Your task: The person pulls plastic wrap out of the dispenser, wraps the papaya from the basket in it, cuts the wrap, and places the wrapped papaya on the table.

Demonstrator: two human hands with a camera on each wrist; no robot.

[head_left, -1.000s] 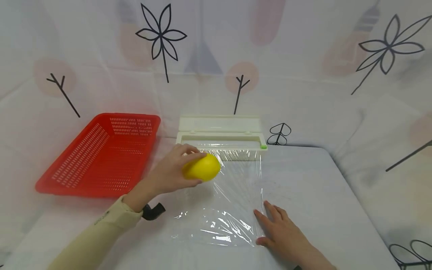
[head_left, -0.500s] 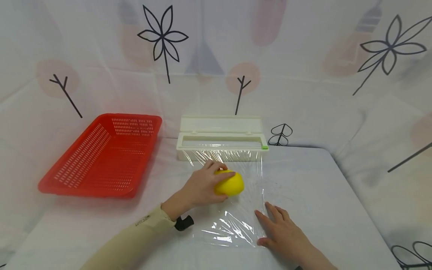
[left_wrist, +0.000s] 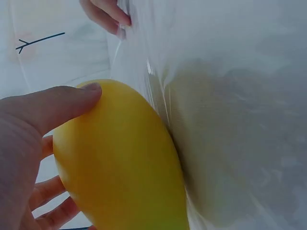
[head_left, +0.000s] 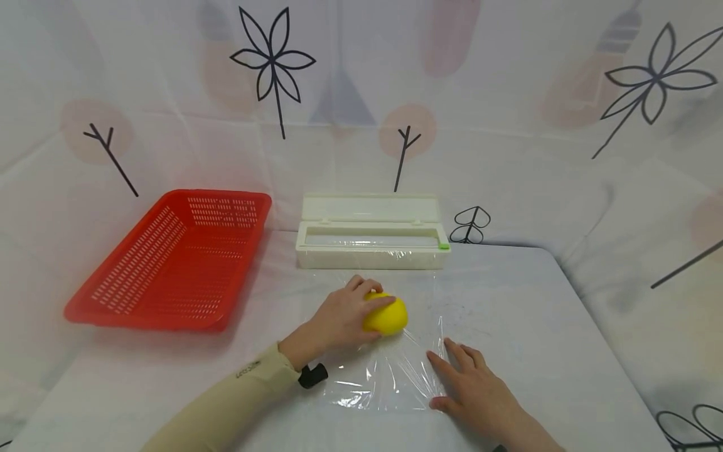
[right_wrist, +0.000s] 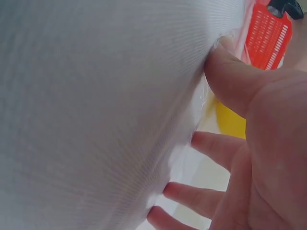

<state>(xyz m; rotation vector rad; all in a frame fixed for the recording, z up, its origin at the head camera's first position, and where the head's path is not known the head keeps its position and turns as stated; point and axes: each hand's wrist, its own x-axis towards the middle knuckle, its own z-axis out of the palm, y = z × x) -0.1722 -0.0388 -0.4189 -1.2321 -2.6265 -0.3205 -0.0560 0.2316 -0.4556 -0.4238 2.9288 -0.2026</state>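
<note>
Yellow and smooth, an oval fruit point(head_left: 395, 320) sits against the clear plastic film point(head_left: 384, 373), its long axis seeming to run along the sheet rather than up from it. From its left, the left hand point(head_left: 341, 317) grips it between thumb and curled fingers, leaving its right side bare. Spread and grasping nothing, the right hand point(head_left: 474, 386) rests fingertips at the film's right edge, apart from the fruit and closer to the person. Beyond stands the white film dispenser point(head_left: 369, 259).
</note>
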